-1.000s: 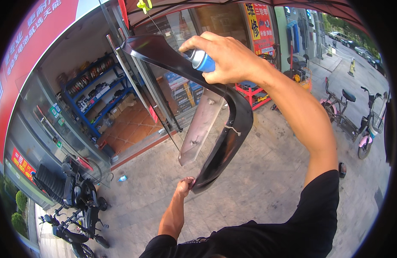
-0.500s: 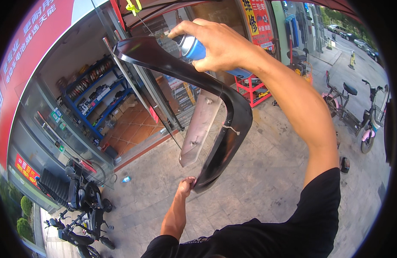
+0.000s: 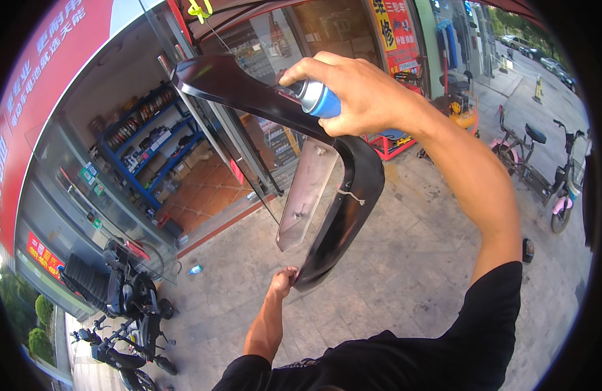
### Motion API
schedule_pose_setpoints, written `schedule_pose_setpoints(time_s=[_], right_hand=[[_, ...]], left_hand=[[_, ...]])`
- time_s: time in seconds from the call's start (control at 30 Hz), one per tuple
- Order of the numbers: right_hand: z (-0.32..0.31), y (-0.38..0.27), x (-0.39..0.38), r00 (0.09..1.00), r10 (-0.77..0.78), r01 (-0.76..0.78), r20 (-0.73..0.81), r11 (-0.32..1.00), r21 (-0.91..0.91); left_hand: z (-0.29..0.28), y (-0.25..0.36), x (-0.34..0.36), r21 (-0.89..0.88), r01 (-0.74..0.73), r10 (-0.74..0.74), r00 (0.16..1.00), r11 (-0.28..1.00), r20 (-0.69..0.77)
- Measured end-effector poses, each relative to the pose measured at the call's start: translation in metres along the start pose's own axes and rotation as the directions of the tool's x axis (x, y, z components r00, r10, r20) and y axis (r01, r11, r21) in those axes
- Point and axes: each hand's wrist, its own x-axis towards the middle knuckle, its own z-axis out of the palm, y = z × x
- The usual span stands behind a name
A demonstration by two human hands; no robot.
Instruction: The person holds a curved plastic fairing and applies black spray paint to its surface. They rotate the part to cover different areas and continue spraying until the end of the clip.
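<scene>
Gripping blue can (image 3: 323,103), right hand (image 3: 365,90) curled

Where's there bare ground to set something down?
As seen here, bare pavement shows between the left hand and a small blue item, and between the panel and the right arm. It's crowded at lower left, where scooters stand, and around the can.

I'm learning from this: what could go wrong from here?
The left hand holds the black panel near its lower end, so it might slip. The blue can in the right hand looks close to the panel and could knock it. If spray comes out, the pale string across the panel might leave a mark.
</scene>
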Motion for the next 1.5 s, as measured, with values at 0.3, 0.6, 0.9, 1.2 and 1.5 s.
schedule_pose_setpoints(time_s=[0.3, 0.6, 0.9, 1.2, 1.5], right_hand=[[0.001, 0.02, 0.024, 0.997, 0.025, -0.021, -0.074, 0.998, 0.065], [0.002, 0.028, 0.067, 0.986, -0.023, 0.046, -0.166, 0.99, 0.136], [0.01, 0.042, 0.04, 0.997, -0.005, 0.025, -0.076, 0.965, 0.263], [0.006, 0.044, -0.021, 0.999, 0.049, -0.042, -0.02, 0.963, 0.266], [-0.006, 0.032, -0.05, 0.989, 0.14, -0.149, 0.054, 0.96, 0.236]], left_hand=[[-0.009, 0.007, -0.006, 0.035, 0.032, -0.033, 0.999, 0.999, 0.013], [-0.009, 0.008, -0.018, 0.031, 0.045, -0.045, 0.999, 0.999, 0.012], [-0.021, -0.004, -0.009, 0.075, 0.013, -0.02, 0.996, 0.997, 0.083], [-0.015, -0.008, -0.011, 0.027, 0.015, -0.014, 0.999, 1.0, -0.049], [-0.01, 0.003, -0.014, 0.012, 0.047, -0.048, 0.997, 0.999, 0.062]])
